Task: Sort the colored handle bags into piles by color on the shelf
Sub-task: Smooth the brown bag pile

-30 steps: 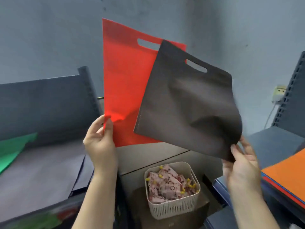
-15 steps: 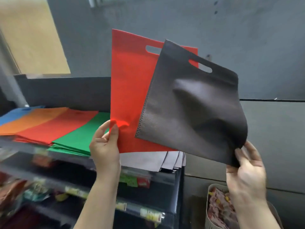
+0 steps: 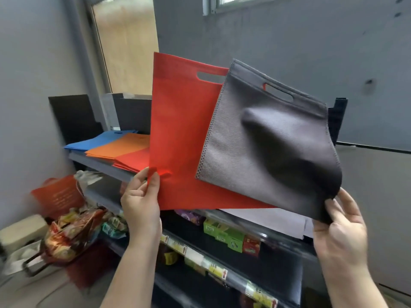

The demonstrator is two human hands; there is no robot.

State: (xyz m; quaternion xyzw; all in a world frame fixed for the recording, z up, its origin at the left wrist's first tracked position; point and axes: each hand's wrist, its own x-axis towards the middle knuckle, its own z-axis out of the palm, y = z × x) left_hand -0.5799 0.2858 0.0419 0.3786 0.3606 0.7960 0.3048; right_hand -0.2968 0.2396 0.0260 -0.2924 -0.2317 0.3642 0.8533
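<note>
- red bag (image 3: 178, 130): right part hidden behind grey bag (image 3: 266, 156)
- red pile (image 3: 133, 160), orange pile (image 3: 120, 146) on shelf (image 3: 97, 164): right ends hidden behind red bag
- right hand (image 3: 340, 232): thumb tucked behind grey bag's corner
- white sheets (image 3: 266, 221) under the bags: mostly covered, can't tell what they are
- lower-shelf goods (image 3: 231, 237): labels too small to read
- basket (image 3: 57, 196), floor clutter at left: motion-blurred

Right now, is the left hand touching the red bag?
Touching. The head view shows the left hand pinching the red bag at its lower left corner, the fabric puckering under the thumb.
</note>
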